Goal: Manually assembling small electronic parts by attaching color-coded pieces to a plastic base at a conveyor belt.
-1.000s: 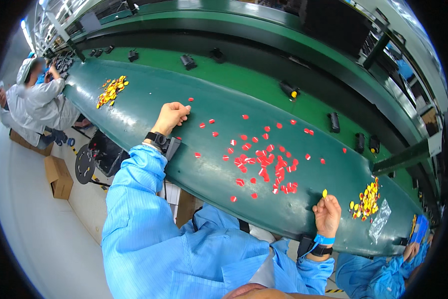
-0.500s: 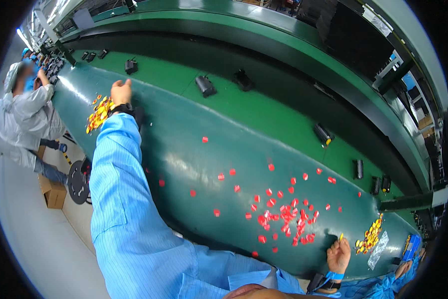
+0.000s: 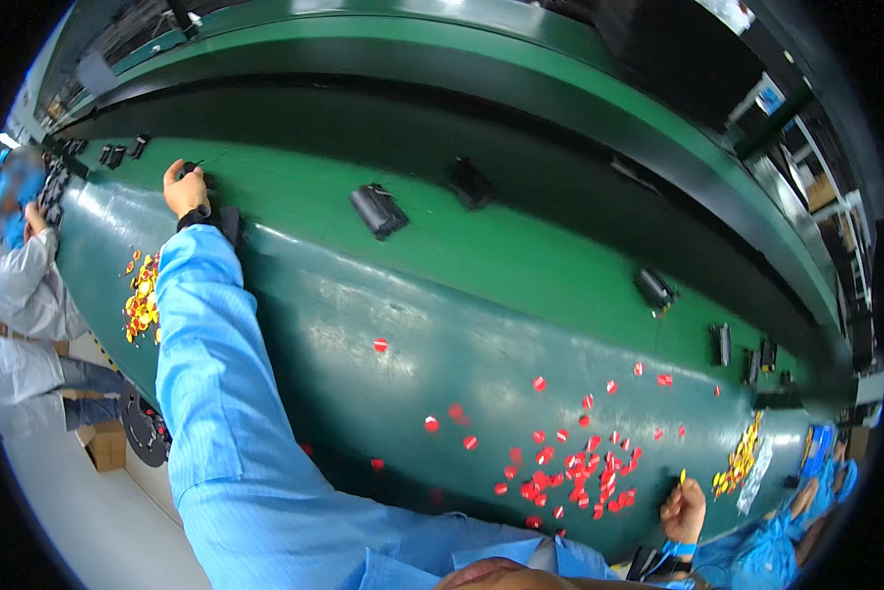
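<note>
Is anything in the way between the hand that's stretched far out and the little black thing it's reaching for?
Nothing visible is. The left hand is already at a small black part on the bright green belt, fingers around it. Whether it is gripped cannot be told. Another black part sits beside the wrist, off to the side.

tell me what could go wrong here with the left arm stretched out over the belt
The left hand grips a small black part far out on the green belt, arm at full stretch, so the hold may slip. The blue sleeve passes close beside the yellow pile and could scatter it. The right hand pinches a yellow piece next to loose red pieces, easy to knock.
</note>
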`<state>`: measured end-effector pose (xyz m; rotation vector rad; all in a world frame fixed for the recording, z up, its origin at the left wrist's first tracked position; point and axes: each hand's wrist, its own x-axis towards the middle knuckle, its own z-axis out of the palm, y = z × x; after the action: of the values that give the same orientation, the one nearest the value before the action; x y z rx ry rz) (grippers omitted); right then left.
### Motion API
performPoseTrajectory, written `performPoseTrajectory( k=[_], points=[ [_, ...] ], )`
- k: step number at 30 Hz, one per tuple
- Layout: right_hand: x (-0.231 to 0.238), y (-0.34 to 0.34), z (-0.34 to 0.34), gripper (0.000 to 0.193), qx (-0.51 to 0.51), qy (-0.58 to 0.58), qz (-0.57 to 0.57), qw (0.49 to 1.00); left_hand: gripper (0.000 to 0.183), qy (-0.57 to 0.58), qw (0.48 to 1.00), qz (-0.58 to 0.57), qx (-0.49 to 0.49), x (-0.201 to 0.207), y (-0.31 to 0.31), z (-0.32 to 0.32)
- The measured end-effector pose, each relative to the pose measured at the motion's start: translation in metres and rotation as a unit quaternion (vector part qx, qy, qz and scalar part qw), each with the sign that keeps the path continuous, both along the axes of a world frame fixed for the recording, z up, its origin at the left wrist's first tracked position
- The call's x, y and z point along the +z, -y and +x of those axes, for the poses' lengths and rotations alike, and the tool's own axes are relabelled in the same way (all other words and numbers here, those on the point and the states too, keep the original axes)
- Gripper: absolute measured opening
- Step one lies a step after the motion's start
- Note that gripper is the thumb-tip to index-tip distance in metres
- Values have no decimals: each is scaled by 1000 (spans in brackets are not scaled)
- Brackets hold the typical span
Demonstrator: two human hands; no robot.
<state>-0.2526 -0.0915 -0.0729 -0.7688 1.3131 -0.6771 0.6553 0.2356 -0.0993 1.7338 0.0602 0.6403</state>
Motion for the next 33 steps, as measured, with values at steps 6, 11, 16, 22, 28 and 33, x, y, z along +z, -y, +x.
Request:
performPoseTrajectory(
  k=[6,11,16,22,28,33],
  points=[
    [10,-10,-7,10,29,75,3,997,55,-105,897,-63,-425,50,80,-143],
    [12,-25,10,9,79,202,-20,976,39,-116,752,-18,-648,109,112,-371],
    [44,-56,71,10,214,274,8,938,23,-86,627,24,-774,97,126,-526],
    [76,-80,76,12,316,280,-62,904,22,-34,607,50,-792,87,127,-624],
    [81,-89,45,11,349,216,-125,903,27,63,641,119,-756,88,116,-666],
    [88,-94,31,10,365,188,-116,904,15,51,619,120,-774,90,110,-684]
  ],
)
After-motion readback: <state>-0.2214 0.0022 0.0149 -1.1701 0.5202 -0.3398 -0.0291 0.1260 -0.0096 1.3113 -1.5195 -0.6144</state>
